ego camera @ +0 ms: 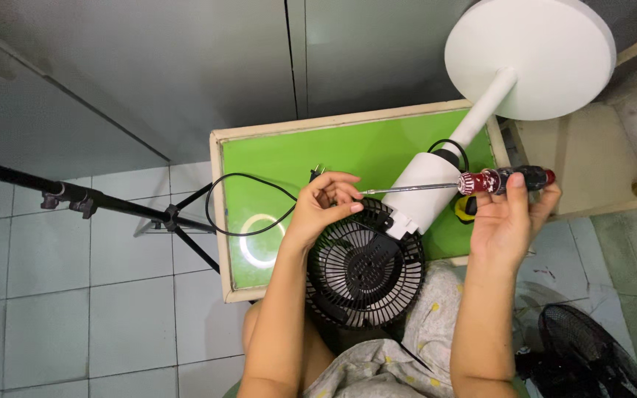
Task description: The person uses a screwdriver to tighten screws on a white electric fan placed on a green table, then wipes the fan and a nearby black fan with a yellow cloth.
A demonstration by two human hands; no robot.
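From the head view we see our left hand (324,205) at centre frame, fingers curled and pinching the tip of a screwdriver (457,184) against the top edge of a black fan grille (365,270). Our right hand (509,221), right of centre, wraps its fingers around the red handle. The shaft crosses the fan's white pole (436,184), which rises to a round base (531,56) at upper right. A black cord (248,203) loops on the green table (377,144).

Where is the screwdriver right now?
In the head view, the screwdriver lies level across the white fan stand, its handle in the right hand and its tip at the left hand, above the black grille.
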